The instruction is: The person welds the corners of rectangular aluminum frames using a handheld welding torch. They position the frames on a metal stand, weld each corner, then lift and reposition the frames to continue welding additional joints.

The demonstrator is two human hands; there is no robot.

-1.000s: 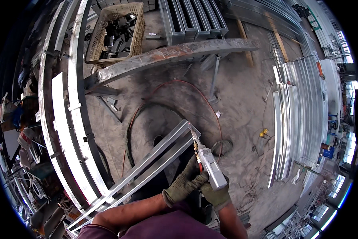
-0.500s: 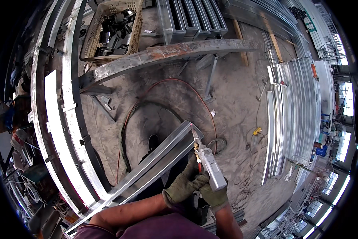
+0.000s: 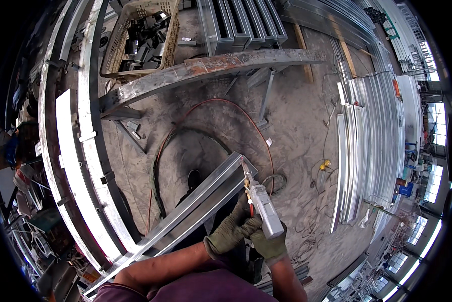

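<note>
Low in the head view, just above the person's forearms, both gloved hands are wrapped together around a grey welding torch (image 3: 260,204). The left hand (image 3: 232,229) grips it from the side, and the right hand (image 3: 269,245) holds its rear end from below, the two gloves touching. The torch slants up and to the left, and its thin tip meets the upper end of a long galvanised steel channel (image 3: 195,206). That channel runs diagonally from the lower left toward the middle, lying over the dusty concrete floor (image 3: 296,116). A red hose (image 3: 211,103) loops across the floor beyond it. Farther off, a rusty steel beam (image 3: 205,70) spans the scene, with a woven basket (image 3: 140,38) of dark metal pieces behind it. Stacked shiny metal profiles (image 3: 377,116) lie to the right.
</note>
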